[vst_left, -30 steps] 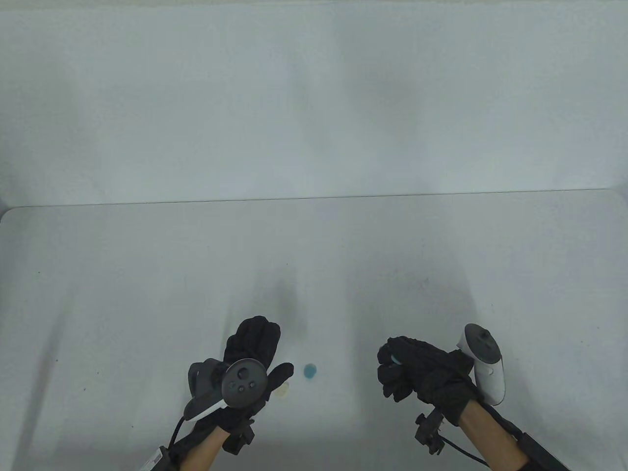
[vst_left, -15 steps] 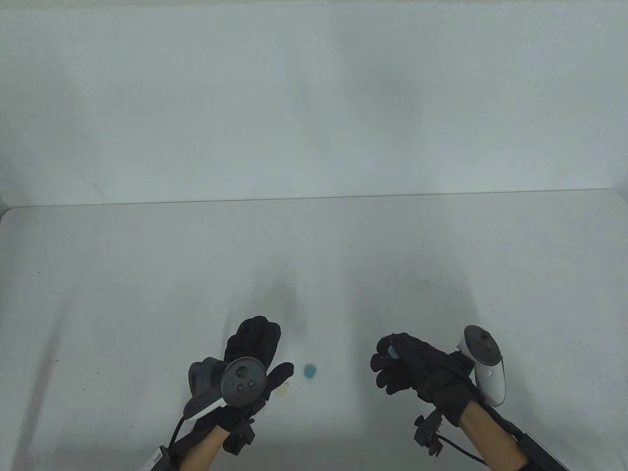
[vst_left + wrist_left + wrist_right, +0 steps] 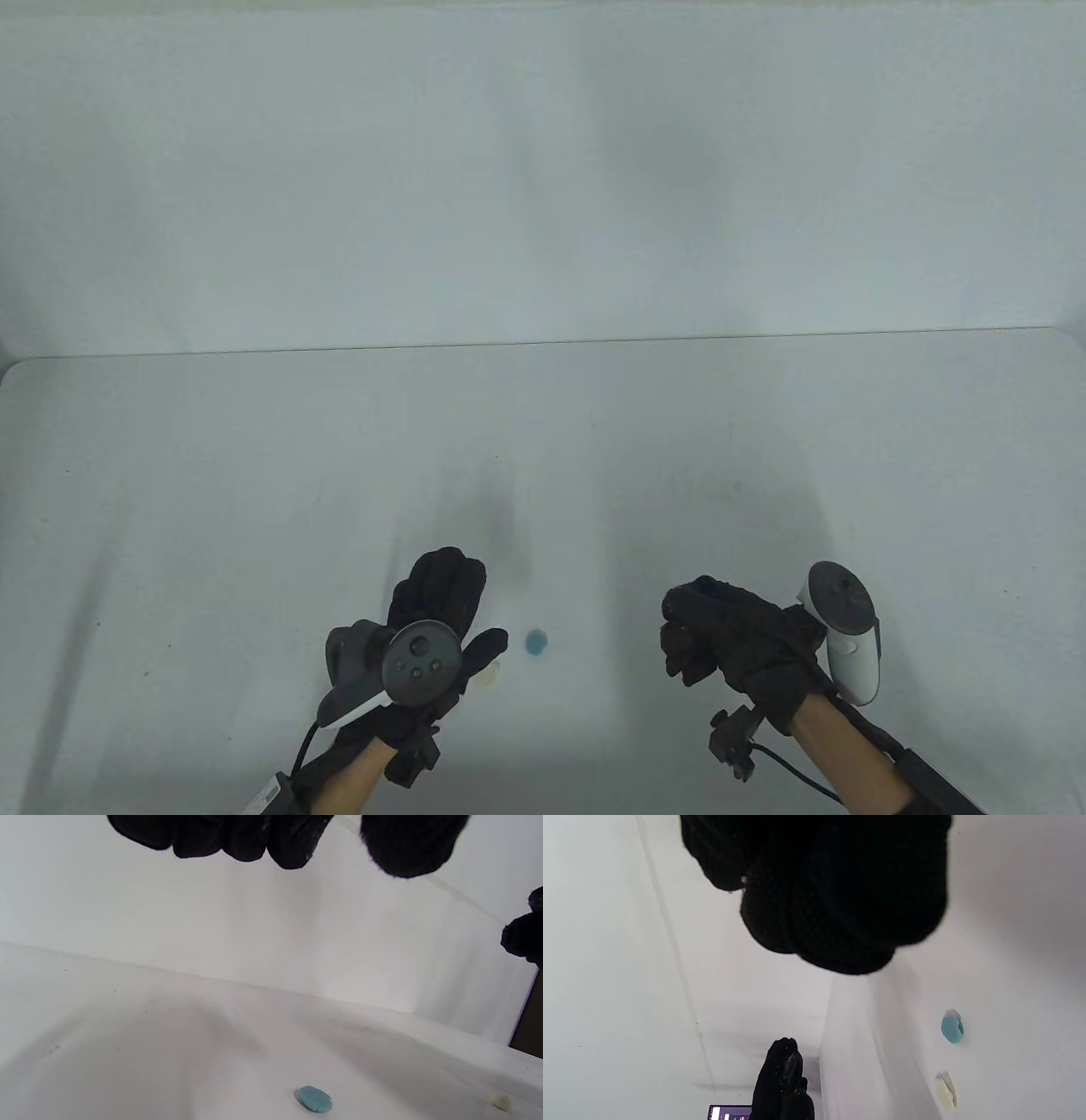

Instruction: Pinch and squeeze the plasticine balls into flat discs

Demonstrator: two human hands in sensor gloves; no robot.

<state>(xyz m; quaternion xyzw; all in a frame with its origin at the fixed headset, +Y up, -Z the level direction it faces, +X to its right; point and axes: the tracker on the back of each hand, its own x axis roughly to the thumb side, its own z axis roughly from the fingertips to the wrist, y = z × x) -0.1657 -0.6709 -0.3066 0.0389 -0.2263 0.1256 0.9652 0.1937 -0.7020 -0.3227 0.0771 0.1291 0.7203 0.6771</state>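
Observation:
A flattened blue plasticine disc (image 3: 536,643) lies on the white table (image 3: 254,509) between my hands; it also shows in the left wrist view (image 3: 315,1099) and the right wrist view (image 3: 952,1029). A small cream plasticine disc (image 3: 489,676) lies beside my left thumb. My left hand (image 3: 475,607) is open, fingers stretched forward, holding nothing. My right hand (image 3: 691,632) is clenched into a fist above the table. The light blue plasticine piece seen in it earlier is hidden inside the fingers (image 3: 831,899).
The table's far edge (image 3: 543,341) meets a white wall. Cables and small black mounts hang at both wrists near the view's bottom edge.
My right hand has closed tighter around the light blue piece, which showed between the fingers before and is now covered. My left hand and both discs have not moved.

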